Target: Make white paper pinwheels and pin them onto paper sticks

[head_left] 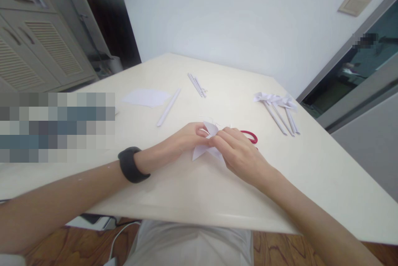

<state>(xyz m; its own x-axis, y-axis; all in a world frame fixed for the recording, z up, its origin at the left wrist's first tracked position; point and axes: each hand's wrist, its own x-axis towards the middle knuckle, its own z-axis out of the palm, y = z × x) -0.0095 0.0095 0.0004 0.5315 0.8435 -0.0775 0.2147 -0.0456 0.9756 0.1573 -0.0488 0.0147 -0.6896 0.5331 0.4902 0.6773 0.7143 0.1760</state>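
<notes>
Near the middle of the table (pixel 174 191), both hands work on a white paper pinwheel (pixel 201 151) with pointed, curling corners. My left hand (pixel 189 136) pinches its left side, thumb and fingers closed on the paper. On the right side, the bent fingers of my right hand (pixel 241 150) press against the folded paper and cover its centre. Red-handled scissors (pixel 256 135) lie just behind my right hand, their blades mostly hidden. Thin scraps or a wire, too fine to make out, show beyond the fingers.
Several pinwheels (pixel 275 100) on rolled paper sticks lie at the right. Several thin paper rolls (pixel 195 85) are farther back. One longer paper roll (pixel 168 107) rests beside paper sheets (pixel 144 97). A wall (pixel 217 17) stands behind the table; a blurred-out patch covers the left.
</notes>
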